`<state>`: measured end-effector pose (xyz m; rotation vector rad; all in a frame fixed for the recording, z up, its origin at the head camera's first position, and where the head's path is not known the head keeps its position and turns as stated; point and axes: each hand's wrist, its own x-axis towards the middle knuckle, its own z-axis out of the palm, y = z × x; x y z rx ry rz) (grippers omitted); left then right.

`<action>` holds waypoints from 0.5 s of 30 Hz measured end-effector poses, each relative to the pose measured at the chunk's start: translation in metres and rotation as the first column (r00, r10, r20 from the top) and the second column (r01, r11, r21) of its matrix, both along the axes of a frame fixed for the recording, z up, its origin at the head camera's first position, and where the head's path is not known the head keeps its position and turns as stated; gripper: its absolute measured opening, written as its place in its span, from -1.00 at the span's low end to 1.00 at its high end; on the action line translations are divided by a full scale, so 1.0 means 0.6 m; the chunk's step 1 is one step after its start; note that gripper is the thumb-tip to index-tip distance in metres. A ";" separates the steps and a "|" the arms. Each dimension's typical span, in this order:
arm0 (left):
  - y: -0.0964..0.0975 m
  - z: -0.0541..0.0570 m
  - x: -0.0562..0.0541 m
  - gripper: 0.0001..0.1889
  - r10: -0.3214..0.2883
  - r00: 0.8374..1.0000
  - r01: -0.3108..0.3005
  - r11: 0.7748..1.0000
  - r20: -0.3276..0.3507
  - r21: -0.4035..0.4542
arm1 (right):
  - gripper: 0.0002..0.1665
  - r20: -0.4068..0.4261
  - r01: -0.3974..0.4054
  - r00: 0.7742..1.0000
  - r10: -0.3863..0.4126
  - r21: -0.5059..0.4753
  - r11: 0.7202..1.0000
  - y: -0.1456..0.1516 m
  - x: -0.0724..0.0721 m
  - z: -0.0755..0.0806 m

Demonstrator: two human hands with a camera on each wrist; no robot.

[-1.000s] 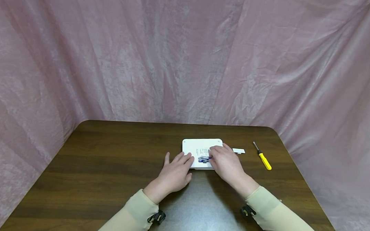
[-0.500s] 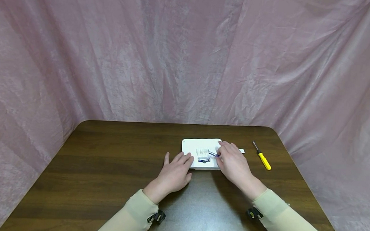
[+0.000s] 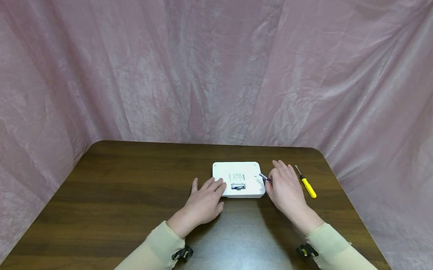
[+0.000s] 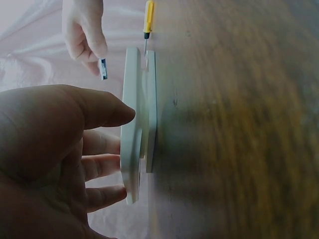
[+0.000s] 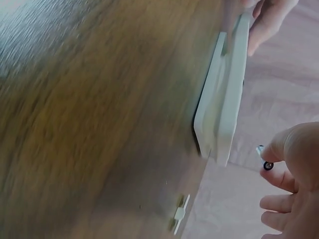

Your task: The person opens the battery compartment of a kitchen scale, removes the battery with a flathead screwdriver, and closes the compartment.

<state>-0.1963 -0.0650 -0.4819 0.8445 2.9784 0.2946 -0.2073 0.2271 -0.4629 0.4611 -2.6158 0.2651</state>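
A flat white device (image 3: 242, 168) lies on the table, its printed label and battery compartment (image 3: 238, 186) facing up. One battery shows in that compartment. My left hand (image 3: 205, 199) rests on the device's near left corner with its fingers spread. Just past the device's right edge, my right hand (image 3: 286, 191) pinches a slim battery (image 3: 264, 177) between thumb and fingers. In the right wrist view the battery (image 5: 268, 165) shows its end, held above the table and apart from the device. From the side, the device (image 4: 130, 124) has two layers with a gap between.
A yellow-handled screwdriver (image 3: 309, 188) lies right of my right hand. A small white cover piece (image 5: 180, 213) lies on the table, hidden behind my right hand in the head view. Pink curtains (image 3: 205, 70) hang behind the table's far edge.
My right hand has lifted one battery out of the compartment and carried it right, beyond the device's edge. The small cover piece is now hidden by that hand. My left hand has stayed put.
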 end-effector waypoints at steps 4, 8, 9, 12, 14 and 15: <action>0.000 0.002 0.001 -0.34 0.001 1.000 -0.001 1.000 0.002 0.001 | -0.75 -0.051 0.006 0.999 -0.007 -0.011 1.000 0.013 0.003 0.000; 0.000 0.002 0.002 -0.35 -0.002 1.000 0.002 1.000 -0.006 0.009 | -0.75 -0.091 0.007 0.996 -0.010 -0.034 0.999 0.024 0.008 0.001; 0.000 0.002 0.002 -0.35 -0.003 1.000 0.003 1.000 -0.008 0.011 | -0.74 -0.100 0.011 0.995 -0.015 -0.035 0.999 0.027 0.009 0.001; 0.000 0.001 0.002 -0.36 -0.004 1.000 0.004 1.000 -0.013 0.009 | -0.74 -0.111 0.034 0.993 -0.039 -0.040 0.999 0.036 0.011 0.000; -0.001 0.000 0.002 -0.36 -0.004 1.000 0.004 1.000 -0.016 0.006 | -0.74 -0.107 0.056 0.992 -0.060 -0.043 0.998 0.043 0.013 -0.001; -0.001 0.000 0.002 -0.36 -0.003 1.000 0.003 1.000 -0.015 0.006 | -0.74 -0.103 0.068 0.992 -0.072 -0.044 0.997 0.047 0.014 -0.001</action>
